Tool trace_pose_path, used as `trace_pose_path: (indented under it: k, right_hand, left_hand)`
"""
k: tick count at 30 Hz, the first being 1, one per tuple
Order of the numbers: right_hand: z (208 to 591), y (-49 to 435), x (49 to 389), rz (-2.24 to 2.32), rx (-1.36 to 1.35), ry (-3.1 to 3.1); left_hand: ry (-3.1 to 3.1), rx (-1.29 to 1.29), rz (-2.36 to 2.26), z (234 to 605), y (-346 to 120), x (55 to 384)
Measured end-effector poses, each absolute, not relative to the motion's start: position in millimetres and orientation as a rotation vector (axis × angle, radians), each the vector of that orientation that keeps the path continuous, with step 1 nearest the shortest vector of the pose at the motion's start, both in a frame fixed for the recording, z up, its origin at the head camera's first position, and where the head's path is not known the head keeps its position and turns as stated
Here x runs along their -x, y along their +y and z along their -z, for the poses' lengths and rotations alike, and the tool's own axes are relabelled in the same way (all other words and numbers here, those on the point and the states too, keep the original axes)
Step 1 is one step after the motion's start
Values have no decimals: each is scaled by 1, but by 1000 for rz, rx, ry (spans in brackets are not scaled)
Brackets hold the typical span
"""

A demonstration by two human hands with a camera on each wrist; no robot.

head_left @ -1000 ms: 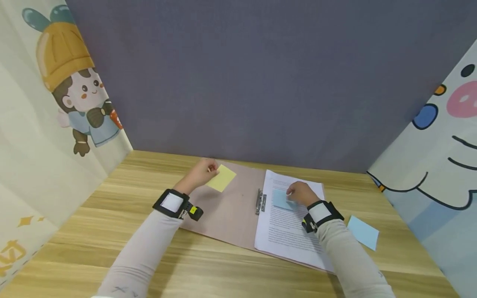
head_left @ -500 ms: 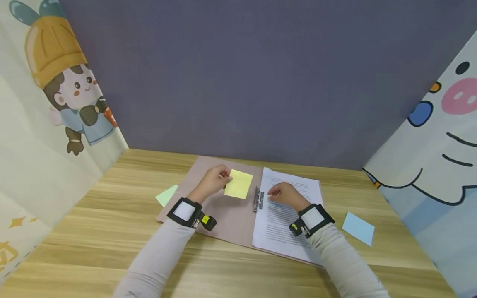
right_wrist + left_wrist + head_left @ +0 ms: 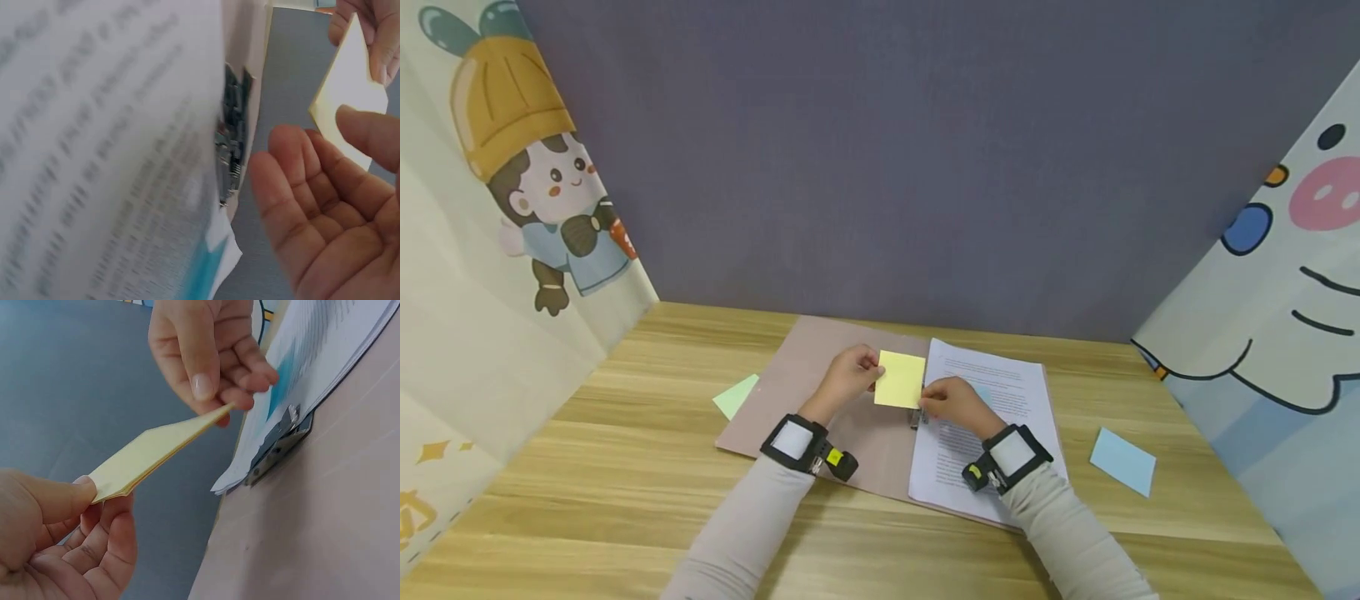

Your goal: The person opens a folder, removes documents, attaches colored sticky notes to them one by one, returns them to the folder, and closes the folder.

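Observation:
My left hand [image 3: 848, 379] pinches a pad of yellow sticky notes [image 3: 900, 380] by its left edge, thumb on top and fingers beneath. The pad is held up over the open folder [image 3: 865, 458], near its metal clip [image 3: 230, 137]. At the pad's right lower corner is my right hand [image 3: 958, 404]. In the left wrist view its thumb [image 3: 201, 384] hovers above the corner, apart from the pad, and its forefinger lies behind it. A blue sticky note [image 3: 282, 384] lies on the printed pages [image 3: 970, 467], mostly hidden by the right hand in the head view.
A light blue sticky-note piece [image 3: 1123, 462] lies on the wooden table [image 3: 587, 467] to the right of the folder. Part of a pale green one [image 3: 734, 396] shows by the folder's left edge. A dark grey panel [image 3: 880, 167] stands behind the table.
The left hand has brought the yellow pad rightward and turned it upright. My right hand has left the blue note on the page and moved left to the pad's corner.

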State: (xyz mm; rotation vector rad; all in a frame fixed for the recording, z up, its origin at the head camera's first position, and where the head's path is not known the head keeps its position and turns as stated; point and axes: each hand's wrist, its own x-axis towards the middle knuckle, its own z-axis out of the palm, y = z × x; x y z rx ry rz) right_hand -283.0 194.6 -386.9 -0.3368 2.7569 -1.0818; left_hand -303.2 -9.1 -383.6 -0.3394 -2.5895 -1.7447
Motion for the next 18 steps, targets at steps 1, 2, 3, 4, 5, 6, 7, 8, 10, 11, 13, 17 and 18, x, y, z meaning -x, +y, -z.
trace_pose_path:
  k: [1,2,3,4,5,6,7,8,10,11,13,17,18]
  right_hand:
    - [389,194,283,1085,333,2767]
    - [390,194,284,1084,325,2777]
    - [392,193,284,1083,317,2787]
    - [393,193,284,1094,304,2792]
    - [395,193,285,1118,285,2792]
    - [395,193,285,1166,255,2778]
    - [396,193,285,1217,227,2760]
    - [397,193,285,1279,194,2733]
    - [398,194,285,1403,151,2672]
    - [398,194,285,1457,131,2641]
    - [398,194,285,1518,114,2608]
    - [397,195,284,1538,131,2611]
    - [397,195,284,1539,133,2615]
  left_hand:
    - [-2591,337,1743,385,-8,303]
    - [-2593,336,1741,387,-7,303]
    - [-2597,333,1730,388,-6,303]
    - [-2597,335,1716,389,-6,303]
    - [-2601,336,1691,390,-5,303]
    - [-2605,341,1658,391,-5,303]
    - [-2609,346,1627,391,-4,302]
    - [-2613,356,1590,392,-4,302]
    - [-2611,384,1527,393,-3,301]
    - [-2610,394,1501,393,-3,301]
    - [-2585,424,1472,393,-3,300]
    - [-2533,427,1432,393,-3,300]
    - [-2524,422,1414,393,-3,300]
